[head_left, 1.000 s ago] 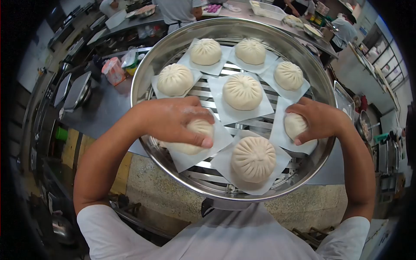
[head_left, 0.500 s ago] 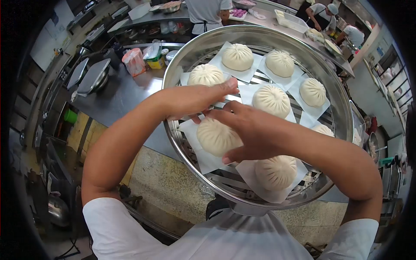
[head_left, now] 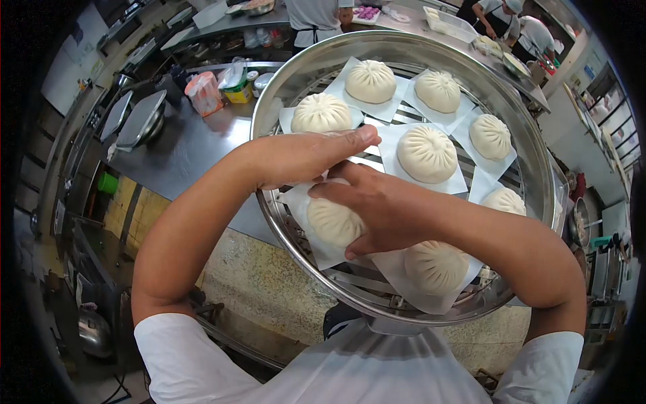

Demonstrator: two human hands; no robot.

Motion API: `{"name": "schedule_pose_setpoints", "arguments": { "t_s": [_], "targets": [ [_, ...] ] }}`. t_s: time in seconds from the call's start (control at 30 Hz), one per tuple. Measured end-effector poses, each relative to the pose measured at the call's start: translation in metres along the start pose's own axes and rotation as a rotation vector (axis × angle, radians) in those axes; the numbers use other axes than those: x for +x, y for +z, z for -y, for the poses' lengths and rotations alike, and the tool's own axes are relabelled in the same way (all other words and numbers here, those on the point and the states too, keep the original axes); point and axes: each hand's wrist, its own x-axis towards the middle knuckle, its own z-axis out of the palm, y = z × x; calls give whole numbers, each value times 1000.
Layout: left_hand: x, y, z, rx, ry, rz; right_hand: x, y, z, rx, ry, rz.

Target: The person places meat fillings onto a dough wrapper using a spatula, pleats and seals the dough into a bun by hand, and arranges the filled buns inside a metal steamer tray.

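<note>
A round metal steamer tray (head_left: 274,81) holds several pleated buns, each on a square of white paper. At its near left, my right hand (head_left: 377,209) curves around one pleated bun (head_left: 331,222), thumb on the near side and fingers on the far side. This bun rests on its paper (head_left: 321,252), partly covered by the hand. Just beyond it, my left hand (head_left: 313,156) has its thumb stretched out; its other fingers are mostly hidden. Another bun (head_left: 321,114) sits right behind the left hand. A bun (head_left: 436,268) lies beneath my right forearm.
On the steel counter (head_left: 168,155) at the left stand a red-and-white container (head_left: 204,94), a yellow-green box (head_left: 239,91) and covered metal pans (head_left: 142,120). One person (head_left: 315,23) stands beyond the tray; other people work at the far-right counter (head_left: 464,55).
The camera view has shifted slightly. My right hand has closed in a little around the same bun, and my left hand stays just beyond it.
</note>
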Motion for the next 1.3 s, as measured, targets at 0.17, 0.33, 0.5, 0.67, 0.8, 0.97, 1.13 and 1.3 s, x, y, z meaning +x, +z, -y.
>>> {"name": "schedule_pose_setpoints", "arguments": {
  "t_s": [0.17, 0.33, 0.5, 0.67, 0.8, 0.97, 1.13, 1.3],
  "targets": [
    [1, 1, 6, -95, 40, -28, -1, -3, 5, -19, -35, 48],
    [4, 0, 3, -207, -12, -199, 3, 6, 1, -111, -67, -46],
    [-2, 2, -8, -46, -121, -105, 6, 4, 0, -67, 27, 17],
    [5, 1, -2, -199, -94, -91, 10, -8, -14, 49, -48, -89],
    [2, 0, -1, -208, -109, -103, 7, -6, -19, 74, -149, -111],
    [-9, 12, -10, 25, -47, -88, -33, -48, -6, 8, -202, -90],
    [-6, 6, -9, 428, 155, 132, -112, -52, 26, -224, 232, 192],
    [-12, 22, -27, 456, 149, 207, -128, -11, 22, -231, 203, 97]
  ]
}}
